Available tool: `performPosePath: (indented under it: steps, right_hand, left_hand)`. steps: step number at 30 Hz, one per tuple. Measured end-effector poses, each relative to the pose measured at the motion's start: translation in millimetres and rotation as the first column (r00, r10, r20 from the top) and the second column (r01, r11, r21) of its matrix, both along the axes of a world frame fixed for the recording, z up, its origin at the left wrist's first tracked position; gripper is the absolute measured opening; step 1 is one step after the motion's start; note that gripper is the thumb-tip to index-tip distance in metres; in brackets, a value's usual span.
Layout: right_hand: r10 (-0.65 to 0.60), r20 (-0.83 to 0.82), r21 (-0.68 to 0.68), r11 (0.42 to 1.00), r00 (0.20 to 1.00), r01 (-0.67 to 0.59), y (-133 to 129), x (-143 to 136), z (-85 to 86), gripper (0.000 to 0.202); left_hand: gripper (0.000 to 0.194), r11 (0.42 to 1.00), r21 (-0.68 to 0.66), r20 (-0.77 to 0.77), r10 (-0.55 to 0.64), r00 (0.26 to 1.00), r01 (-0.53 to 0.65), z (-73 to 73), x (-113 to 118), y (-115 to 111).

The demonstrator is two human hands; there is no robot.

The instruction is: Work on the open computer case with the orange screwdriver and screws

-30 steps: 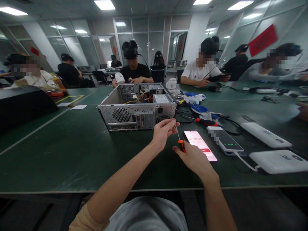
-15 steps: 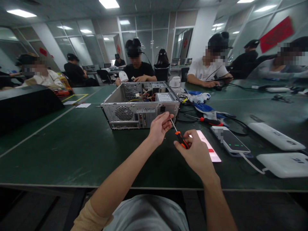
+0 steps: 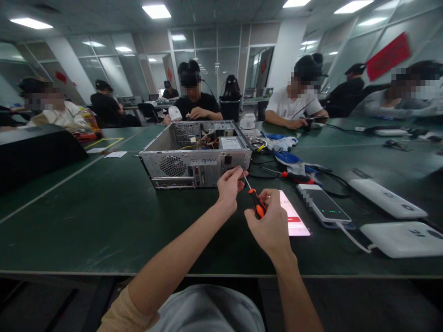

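My right hand [image 3: 272, 221] grips a screwdriver [image 3: 256, 203] by its orange and black handle, its thin shaft slanting up to the left. The fingers of my left hand [image 3: 229, 186] are pinched together around the screwdriver's tip, close to the back panel of an open computer case [image 3: 173, 165]. What lies between those fingertips, and the exact spot the tip touches, are hidden. The case lies on its side, with cables and a labelled silver power supply [image 3: 230, 143] inside. Its power socket [image 3: 228, 159] shows just above my left hand.
A lit phone [image 3: 296, 219] lies beside my right hand. Farther right are another phone [image 3: 323, 203], white power banks [image 3: 387, 198], a second screwdriver [image 3: 299, 178], and blue-white gloves [image 3: 290, 159] among cables. Several people sit around the table [image 3: 86, 221].
The view has shifted slightly, so the case sits a little farther left. My right hand has moved left and its fingers have closed further around the screwdriver handle. My left hand stays pinched at the tip.
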State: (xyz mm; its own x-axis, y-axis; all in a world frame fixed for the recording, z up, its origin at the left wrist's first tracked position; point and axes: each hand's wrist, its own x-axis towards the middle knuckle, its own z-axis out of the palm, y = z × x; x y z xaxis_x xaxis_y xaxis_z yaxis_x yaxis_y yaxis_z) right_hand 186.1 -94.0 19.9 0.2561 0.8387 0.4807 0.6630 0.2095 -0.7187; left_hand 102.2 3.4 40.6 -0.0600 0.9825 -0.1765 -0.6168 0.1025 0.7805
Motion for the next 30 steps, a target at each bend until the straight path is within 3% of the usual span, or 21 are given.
performPosePath:
  steps: [5, 10, 19, 30]
  right_hand:
    - [0.015, -0.005, 0.075, 0.997, 1.000, -0.015, 1.3, -0.3, -1.3, 0.032]
    - [-0.013, -0.016, 0.121, 0.993, 1.000, 0.014, 5.8, 1.1, -2.1, 0.028]
    - [0.029, 0.017, 0.123, 0.992, 0.999, -0.030, 9.9, 0.9, -7.7, 0.026]
    - [0.046, 0.037, 0.079, 0.996, 0.998, -0.049, 10.2, -3.6, -6.8, 0.030]
  left_hand:
    - [0.017, 0.999, -0.021, -0.020, 0.028, 0.999, -0.028, -0.3, 13.4, 7.1]
    - [0.021, 0.999, -0.036, -0.032, -0.038, 0.999, 0.037, -1.7, 17.2, 7.1]
    - [0.036, 0.995, 0.004, -0.005, -0.103, 0.995, 0.103, 3.9, 11.0, 6.2]
    - [0.035, 0.993, -0.010, 0.033, -0.118, 0.993, 0.118, 0.2, 13.2, 9.2]
